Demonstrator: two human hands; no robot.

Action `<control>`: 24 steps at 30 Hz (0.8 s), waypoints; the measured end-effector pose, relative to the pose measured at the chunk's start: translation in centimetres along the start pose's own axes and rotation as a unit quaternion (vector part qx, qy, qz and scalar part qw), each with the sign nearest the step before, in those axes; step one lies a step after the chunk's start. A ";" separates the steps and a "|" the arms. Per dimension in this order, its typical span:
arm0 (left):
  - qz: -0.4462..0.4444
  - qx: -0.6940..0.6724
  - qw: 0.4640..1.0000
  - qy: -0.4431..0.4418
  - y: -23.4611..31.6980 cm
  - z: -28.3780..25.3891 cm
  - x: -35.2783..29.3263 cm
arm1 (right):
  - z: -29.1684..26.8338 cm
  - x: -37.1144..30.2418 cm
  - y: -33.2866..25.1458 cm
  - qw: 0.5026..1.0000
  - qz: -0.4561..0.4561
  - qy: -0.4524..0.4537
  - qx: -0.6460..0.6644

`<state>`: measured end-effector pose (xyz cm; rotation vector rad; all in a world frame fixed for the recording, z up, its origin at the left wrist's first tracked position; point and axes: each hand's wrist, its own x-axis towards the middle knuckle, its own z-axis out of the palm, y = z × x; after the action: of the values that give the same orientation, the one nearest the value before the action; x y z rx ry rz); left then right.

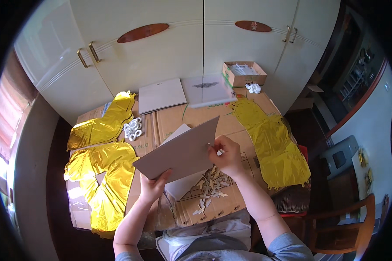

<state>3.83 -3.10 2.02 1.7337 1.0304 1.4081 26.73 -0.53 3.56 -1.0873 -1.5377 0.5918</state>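
Note:
A flat grey cardboard sheet is held up at a tilt over the table. My left hand grips its lower left edge, thumb on the near face. At the right edge my right hand is closed, its thumb on the near face beside a small bright spot. A small white thing shows within the right hand; its kind I cannot make out. Below lie a white sheet, partly hidden by the grey one, and a scatter of small pale strips.
Gold foil balloons lie flat at left, near left and right. White rolls, a grey sheet stack, a clear plastic sheet and a box of white sticks sit farther back. Cabinets stand behind.

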 end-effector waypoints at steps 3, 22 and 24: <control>0.019 0.040 0.999 0.001 0.6 0.2 0.1 | 0.5 -0.3 -0.3 0.997 0.005 0.025 -0.070; -0.102 -0.147 0.984 -0.024 0.1 -0.5 -0.3 | -0.1 0.1 1.8 0.954 0.045 -0.108 0.277; -0.088 -0.143 0.985 -0.030 0.1 -0.5 -0.3 | 0.0 0.1 1.6 0.978 -0.003 -0.085 0.192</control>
<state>3.29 -3.38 2.11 1.4316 0.8783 1.3125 27.20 0.29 2.33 -0.7509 -1.4912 0.9527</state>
